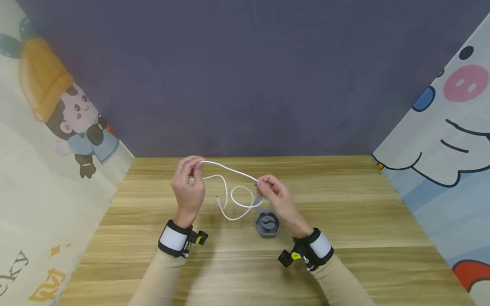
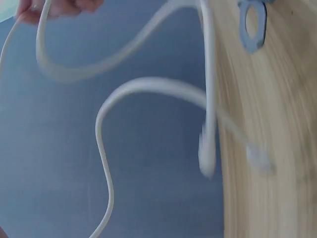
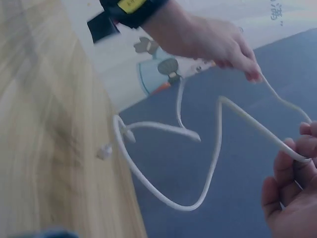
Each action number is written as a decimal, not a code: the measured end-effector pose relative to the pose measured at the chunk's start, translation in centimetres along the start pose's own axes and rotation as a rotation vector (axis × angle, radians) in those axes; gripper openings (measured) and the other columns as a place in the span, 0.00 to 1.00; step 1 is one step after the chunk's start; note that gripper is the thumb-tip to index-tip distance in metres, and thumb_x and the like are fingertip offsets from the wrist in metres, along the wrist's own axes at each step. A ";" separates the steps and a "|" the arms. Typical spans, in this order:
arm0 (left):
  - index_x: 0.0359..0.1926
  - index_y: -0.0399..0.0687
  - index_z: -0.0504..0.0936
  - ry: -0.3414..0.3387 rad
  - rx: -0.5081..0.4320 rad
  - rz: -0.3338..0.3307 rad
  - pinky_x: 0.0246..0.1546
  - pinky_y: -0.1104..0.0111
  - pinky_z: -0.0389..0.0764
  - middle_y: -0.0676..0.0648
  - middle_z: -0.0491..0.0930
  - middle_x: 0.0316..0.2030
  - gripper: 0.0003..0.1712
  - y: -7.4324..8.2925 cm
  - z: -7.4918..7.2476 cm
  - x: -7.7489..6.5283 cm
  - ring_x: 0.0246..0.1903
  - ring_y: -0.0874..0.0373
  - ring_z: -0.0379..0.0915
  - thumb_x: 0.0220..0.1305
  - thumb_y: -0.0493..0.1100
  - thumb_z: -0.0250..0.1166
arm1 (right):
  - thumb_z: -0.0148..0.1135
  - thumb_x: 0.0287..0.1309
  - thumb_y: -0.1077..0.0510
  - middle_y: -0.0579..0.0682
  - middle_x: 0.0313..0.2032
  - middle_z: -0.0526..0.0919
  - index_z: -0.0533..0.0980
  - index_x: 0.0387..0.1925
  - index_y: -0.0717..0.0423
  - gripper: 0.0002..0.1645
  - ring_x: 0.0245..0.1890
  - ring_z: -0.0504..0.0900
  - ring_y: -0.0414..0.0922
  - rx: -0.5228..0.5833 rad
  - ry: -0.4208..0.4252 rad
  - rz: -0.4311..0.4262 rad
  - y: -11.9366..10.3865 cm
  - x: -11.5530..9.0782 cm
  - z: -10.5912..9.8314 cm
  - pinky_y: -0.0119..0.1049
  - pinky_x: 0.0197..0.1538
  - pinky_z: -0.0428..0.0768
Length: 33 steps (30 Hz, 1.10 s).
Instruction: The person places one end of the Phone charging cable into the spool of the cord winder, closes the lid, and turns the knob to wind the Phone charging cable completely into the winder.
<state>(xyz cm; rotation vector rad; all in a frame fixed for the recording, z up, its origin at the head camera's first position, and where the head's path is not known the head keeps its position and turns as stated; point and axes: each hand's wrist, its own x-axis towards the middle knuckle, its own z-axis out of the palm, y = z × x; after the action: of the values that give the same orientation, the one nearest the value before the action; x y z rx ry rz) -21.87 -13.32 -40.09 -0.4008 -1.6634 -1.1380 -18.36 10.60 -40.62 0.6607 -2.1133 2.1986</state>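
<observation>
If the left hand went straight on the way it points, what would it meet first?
Likely the dark wall, past the cable that the left hand holds; depth is unclear.

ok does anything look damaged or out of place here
Nothing stands out. The cable hangs in loose loops from the left hand and right hand, no break visible; its ends are blurred in the left wrist view.

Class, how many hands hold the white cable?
2: the left hand pinches the white cable at left, the right hand further right; no others show.
</observation>
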 end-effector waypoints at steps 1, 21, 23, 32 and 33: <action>0.39 0.29 0.86 0.003 0.012 0.015 0.34 0.84 0.73 0.34 0.84 0.40 0.04 -0.1 -0.1 0.1 0.30 0.55 0.74 0.66 0.25 0.65 | 0.50 0.75 0.65 0.43 0.31 0.76 0.72 0.45 0.78 0.13 0.34 0.75 0.36 -0.023 0.011 0.001 -0.1 0.0 -0.4 0.26 0.43 0.78; 0.39 0.28 0.86 -0.016 0.110 0.052 0.35 0.83 0.71 0.34 0.84 0.39 0.04 -1.3 -2.6 0.3 0.32 0.52 0.74 0.67 0.29 0.66 | 0.60 0.72 0.64 0.37 0.28 0.79 0.81 0.45 0.64 0.07 0.27 0.69 0.35 -0.338 0.029 -0.013 -1.4 -1.3 -7.0 0.28 0.30 0.69; 0.39 0.28 0.86 -0.011 0.113 0.043 0.35 0.84 0.71 0.33 0.83 0.39 0.04 -1.3 -2.8 0.4 0.32 0.53 0.73 0.67 0.29 0.66 | 0.60 0.72 0.64 0.36 0.28 0.79 0.81 0.45 0.64 0.07 0.26 0.68 0.35 -0.340 0.029 -0.011 -1.2 -1.6 -7.4 0.29 0.30 0.68; 0.39 0.27 0.85 0.000 0.123 -0.011 0.35 0.85 0.69 0.32 0.83 0.38 0.03 -1.5 -3.6 0.3 0.32 0.56 0.71 0.64 0.25 0.67 | 0.63 0.71 0.60 0.41 0.26 0.78 0.83 0.42 0.59 0.06 0.26 0.70 0.37 -0.430 0.066 0.044 -0.5 -2.8 -9.0 0.30 0.29 0.69; 0.39 0.27 0.85 -0.001 0.124 -0.015 0.35 0.85 0.70 0.32 0.83 0.38 0.03 -1.6 -3.7 0.3 0.32 0.57 0.71 0.64 0.25 0.67 | 0.63 0.71 0.60 0.42 0.27 0.79 0.83 0.42 0.59 0.06 0.26 0.70 0.37 -0.435 0.065 0.051 -0.5 -2.9 -9.1 0.30 0.29 0.70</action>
<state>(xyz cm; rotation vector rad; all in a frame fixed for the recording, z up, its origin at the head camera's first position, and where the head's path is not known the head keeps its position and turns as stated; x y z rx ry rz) -21.06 -17.25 -40.55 -0.3096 -1.7303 -1.0393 -18.18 20.17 -41.00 0.4978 -2.4746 1.6598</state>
